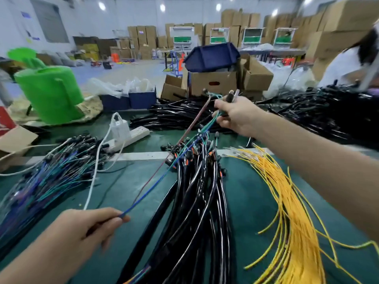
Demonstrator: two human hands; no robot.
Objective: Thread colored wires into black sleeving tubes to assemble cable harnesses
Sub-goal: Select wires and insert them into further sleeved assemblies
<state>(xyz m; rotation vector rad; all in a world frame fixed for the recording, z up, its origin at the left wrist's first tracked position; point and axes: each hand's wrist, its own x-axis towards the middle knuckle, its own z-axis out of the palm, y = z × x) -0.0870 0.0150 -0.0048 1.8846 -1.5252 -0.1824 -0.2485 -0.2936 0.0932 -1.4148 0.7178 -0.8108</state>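
Wires (141, 195) stretch taut above the black sleeving pile (194, 201); my left hand (82, 228) pinches their near tips; my right hand (235, 115) grips their far ends beyond the pile; I'd keep the tips even and the tension steady.

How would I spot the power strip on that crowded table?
Start at the green table, then look toward the big green plastic item at far left. The power strip lies just right of it, the only white block among dark cable piles.
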